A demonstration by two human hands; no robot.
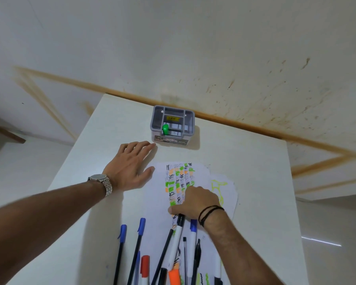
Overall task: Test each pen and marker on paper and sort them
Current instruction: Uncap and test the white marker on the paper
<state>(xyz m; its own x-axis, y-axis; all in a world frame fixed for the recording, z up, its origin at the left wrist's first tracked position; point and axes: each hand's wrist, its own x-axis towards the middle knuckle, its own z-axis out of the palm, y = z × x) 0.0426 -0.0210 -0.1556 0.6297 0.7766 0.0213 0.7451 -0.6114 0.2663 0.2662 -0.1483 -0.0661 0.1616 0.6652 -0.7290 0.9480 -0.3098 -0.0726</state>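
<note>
Nearest the viewer, a loose fan of pens and markers lies at the table's (pixel 255 153) front edge: an orange highlighter (pixel 174 277) and a red-capped marker (pixel 145 266) at the bottom, two blue-capped pens (pixel 121 243) to the left on bare tabletop, thin black pens (pixel 163 251) and a blue-capped marker (pixel 192 241) among them, most overlapping the near end of the paper (pixel 156 202). The right hand (pixel 195 201), a black cord at its wrist, rests on the paper with fingers curled around the black cap end of a white marker (pixel 176 243), whose barrel trails back into the fan; its tip is hidden under the hand, so contact with the sheet cannot be confirmed. The paper carries columns of green, orange and black test strokes ahead of the knuckles, and a second sheet (pixel 228 188) with a yellow-green scribble projects from beneath it on the right. Farther and to the left, the left hand (pixel 130 167), wearing a metal watch (pixel 103 182), lies palm down on the table with fingers spread, holding nothing; its thumb is just beside the paper's edge. Beyond its fingertips, near the wall, stands a grey organiser (pixel 190 122) with several compartments; a green marker (pixel 165 128) stands upright in a front one.
</note>
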